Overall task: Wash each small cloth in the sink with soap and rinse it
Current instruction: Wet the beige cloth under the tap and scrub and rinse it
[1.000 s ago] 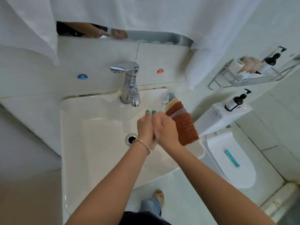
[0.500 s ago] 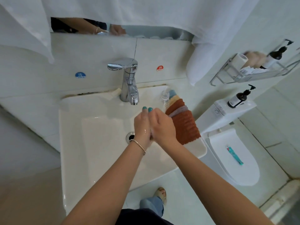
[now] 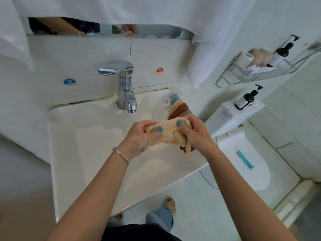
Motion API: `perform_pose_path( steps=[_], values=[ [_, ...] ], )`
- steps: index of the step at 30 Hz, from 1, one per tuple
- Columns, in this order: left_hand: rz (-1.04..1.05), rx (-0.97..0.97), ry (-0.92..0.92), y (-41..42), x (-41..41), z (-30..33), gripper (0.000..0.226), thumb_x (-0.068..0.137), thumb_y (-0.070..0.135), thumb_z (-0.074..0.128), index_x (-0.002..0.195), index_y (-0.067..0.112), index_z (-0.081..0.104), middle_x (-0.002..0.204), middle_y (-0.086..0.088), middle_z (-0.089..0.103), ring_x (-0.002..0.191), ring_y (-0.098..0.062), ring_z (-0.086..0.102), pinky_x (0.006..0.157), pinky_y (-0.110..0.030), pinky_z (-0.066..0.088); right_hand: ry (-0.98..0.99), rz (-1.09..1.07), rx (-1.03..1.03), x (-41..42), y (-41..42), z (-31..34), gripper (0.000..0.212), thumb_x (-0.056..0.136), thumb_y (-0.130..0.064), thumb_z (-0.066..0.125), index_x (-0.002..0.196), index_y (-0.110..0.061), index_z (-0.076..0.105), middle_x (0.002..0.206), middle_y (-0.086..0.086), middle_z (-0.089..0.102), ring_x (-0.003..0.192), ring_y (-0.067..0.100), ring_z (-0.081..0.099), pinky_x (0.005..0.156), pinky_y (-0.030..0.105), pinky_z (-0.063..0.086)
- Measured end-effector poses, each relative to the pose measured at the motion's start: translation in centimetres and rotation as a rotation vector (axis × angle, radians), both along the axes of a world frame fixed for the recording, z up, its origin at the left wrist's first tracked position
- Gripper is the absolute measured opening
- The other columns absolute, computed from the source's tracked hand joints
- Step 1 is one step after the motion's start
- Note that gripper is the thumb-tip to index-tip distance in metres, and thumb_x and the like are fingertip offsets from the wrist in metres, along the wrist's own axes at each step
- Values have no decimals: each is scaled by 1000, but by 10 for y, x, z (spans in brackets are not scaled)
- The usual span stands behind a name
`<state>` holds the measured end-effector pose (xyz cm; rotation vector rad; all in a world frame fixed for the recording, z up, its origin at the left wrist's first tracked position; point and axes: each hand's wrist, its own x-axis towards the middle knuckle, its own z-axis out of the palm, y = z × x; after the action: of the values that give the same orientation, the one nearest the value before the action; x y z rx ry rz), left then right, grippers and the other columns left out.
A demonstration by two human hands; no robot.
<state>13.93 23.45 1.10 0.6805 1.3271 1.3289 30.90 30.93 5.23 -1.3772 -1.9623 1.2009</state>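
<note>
A small beige cloth (image 3: 168, 134) is stretched between both hands over the right side of the white sink (image 3: 83, 146). My left hand (image 3: 140, 138) grips its left end, thumb on top. My right hand (image 3: 196, 134) grips its right end. Behind them, a stack of small cloths (image 3: 180, 106) in blue, yellow, rust and grey lies on the sink's right rim; a rust-coloured edge shows below my right hand. The chrome tap (image 3: 126, 87) stands at the back, with no water visible.
A clear small bottle (image 3: 165, 105) lies next to the cloth stack. A dark pump bottle (image 3: 246, 99) stands on the toilet cistern at right. A teal tube (image 3: 245, 159) lies on the toilet lid. A wire wall shelf (image 3: 257, 73) carries bottles. White towels hang above.
My hands were pressed together over the drain. They have now moved apart and a little to the right, and hold the beige cloth spread between them.
</note>
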Motion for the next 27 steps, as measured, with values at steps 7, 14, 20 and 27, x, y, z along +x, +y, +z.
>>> perform_pose_path(
  steps=[7,14,20,27],
  values=[
    [-135,-26,177,-8,-4,4,24,89,21,68,83,-1,61,59,0,55,52,-9,50,53,-19,41,-7,-12,11,-5,-3,11,16,94,-30,63,93,-15,67,89,4,68,88,21,65,77,36,56],
    [266,85,-6,6,1,0,18,99,15,52,82,14,58,63,-4,50,60,-16,44,60,-31,35,57,-103,42,-23,-7,3,8,96,-16,57,94,-14,64,82,-9,60,73,-7,57,64,11,48],
    [559,5,316,19,23,2,24,103,23,41,83,12,49,68,7,54,62,-8,50,55,-20,35,132,-127,231,-57,-55,-27,17,96,-29,56,86,-16,52,65,-17,55,58,2,50,59,35,45],
    [486,35,200,18,47,13,41,98,33,53,62,16,44,57,5,47,55,-6,42,56,-25,36,132,-196,151,-71,-29,-24,35,99,-29,52,67,-24,39,52,-15,46,50,2,38,55,32,36]
  ],
)
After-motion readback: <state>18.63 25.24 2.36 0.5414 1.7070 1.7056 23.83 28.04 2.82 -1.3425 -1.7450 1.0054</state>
